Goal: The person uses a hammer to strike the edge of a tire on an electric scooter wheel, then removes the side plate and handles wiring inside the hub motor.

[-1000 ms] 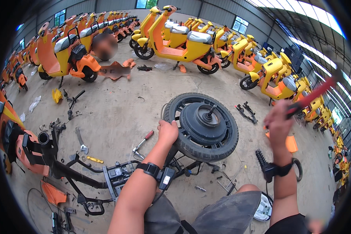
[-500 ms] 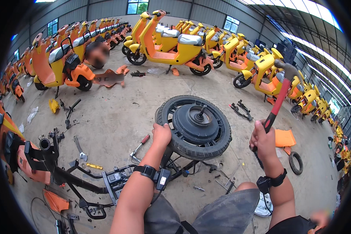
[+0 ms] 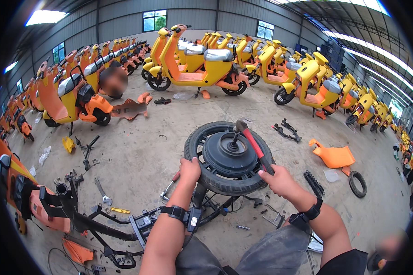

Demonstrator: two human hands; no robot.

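A black scooter wheel [image 3: 218,183] with a hub motor [image 3: 226,153] lies flat in front of me, propped on a dismantled frame. My left hand [image 3: 189,170] grips the tyre's near left edge. My right hand [image 3: 276,180] is closed on the handle of a red-and-black hammer [image 3: 254,144]. The hammer's head rests at the axle in the middle of the hub. Both wrists wear black bands.
A stripped orange scooter frame [image 3: 55,211] lies at my left. A wrench [image 3: 103,195] and a screwdriver [image 3: 170,183] lie on the concrete. An orange panel [image 3: 333,156] and a small tyre [image 3: 357,183] sit at the right. Rows of yellow-orange scooters [image 3: 202,68] line the back.
My right hand has swung the hammer down from high at the right onto the hub's axle. The left hand has stayed on the tyre.
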